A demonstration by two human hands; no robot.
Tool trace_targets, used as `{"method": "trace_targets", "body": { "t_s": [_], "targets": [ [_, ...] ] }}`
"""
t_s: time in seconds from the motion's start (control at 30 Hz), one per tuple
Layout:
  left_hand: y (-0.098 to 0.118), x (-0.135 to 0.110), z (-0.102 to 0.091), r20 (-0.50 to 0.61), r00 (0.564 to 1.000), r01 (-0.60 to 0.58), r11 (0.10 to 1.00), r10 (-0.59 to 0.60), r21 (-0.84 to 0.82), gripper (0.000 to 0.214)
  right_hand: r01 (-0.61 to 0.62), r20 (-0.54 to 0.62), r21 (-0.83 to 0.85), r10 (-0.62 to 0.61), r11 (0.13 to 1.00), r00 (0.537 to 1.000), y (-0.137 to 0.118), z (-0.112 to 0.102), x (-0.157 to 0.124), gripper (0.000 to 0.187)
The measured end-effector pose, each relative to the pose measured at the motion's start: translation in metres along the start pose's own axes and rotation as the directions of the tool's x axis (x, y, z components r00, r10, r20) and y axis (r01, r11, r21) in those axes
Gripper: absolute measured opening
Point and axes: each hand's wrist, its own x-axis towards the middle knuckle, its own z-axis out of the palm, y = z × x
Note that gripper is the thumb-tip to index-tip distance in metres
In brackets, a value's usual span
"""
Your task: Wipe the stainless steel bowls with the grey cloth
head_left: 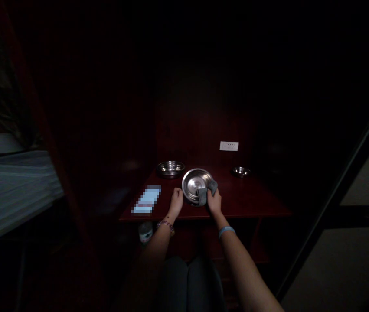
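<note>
A shiny stainless steel bowl (192,183) is held tilted above the dark red desk, its inside facing me. My left hand (177,200) is closed at the bowl's left rim. My right hand (214,200) grips a grey cloth (203,196) folded over the right rim, with part of it lying against the inside. The cloth hides some of the right fingers and the rim there. Behind and to the left sits a stack of metal bowls (170,169). A smaller metal bowl (241,172) rests at the back right.
The desk (252,201) has a front edge just beyond my knees. A bright, blurred-out phone-like screen (147,200) lies at its left. Below the left edge stands a bottle (145,234). A white socket panel (229,146) is on the back wall. Dark panels flank both sides.
</note>
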Motion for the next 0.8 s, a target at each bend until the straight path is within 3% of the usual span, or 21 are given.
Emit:
{"method": "trace_targets", "body": {
  "t_s": [0.8],
  "targets": [
    [-0.0035,0.0007,0.0026,0.012,1.000,-0.008,0.999,0.008,-0.048,0.016,0.001,-0.011,0.019,0.000,1.000,1.000,-0.0049,-0.0024,-0.0020,0.036]
  ]
}}
